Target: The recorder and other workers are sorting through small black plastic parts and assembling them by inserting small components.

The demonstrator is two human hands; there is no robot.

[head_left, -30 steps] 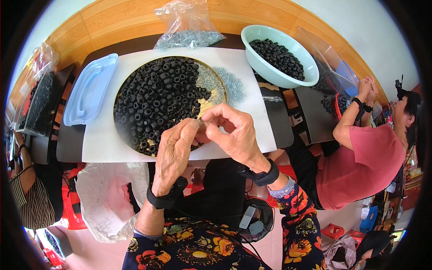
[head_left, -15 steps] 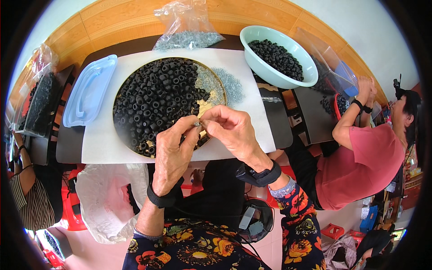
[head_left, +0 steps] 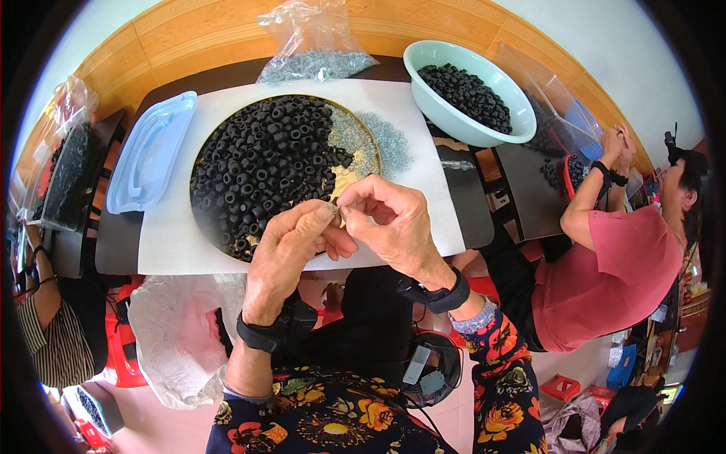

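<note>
My left hand (head_left: 290, 231) and my right hand (head_left: 395, 221) meet fingertip to fingertip over the near edge of a round gold tray (head_left: 345, 179). Thumb and forefinger are pinched on each side; whatever lies between them is too small and covered to name. Black ring-like pieces (head_left: 253, 163) with open centres fill most of the tray. Small clear pieces (head_left: 349, 136) lie at its upper right, and more clear pieces (head_left: 389, 147) are spread on the white sheet (head_left: 431, 204) beside it.
A pale green basin (head_left: 522, 130) of black pieces stands at the back right. Behind the tray sits a plastic bag (head_left: 314, 64) of clear pieces; a blue lid (head_left: 151, 155) lies left. A person in a pink shirt (head_left: 605, 280) works at right, another in stripes (head_left: 53, 340) at left.
My left hand has rolled over, its thumb now lying on top and its other fingers curled beneath. My right hand stays nearly in place, still pinched against the left fingertips.
</note>
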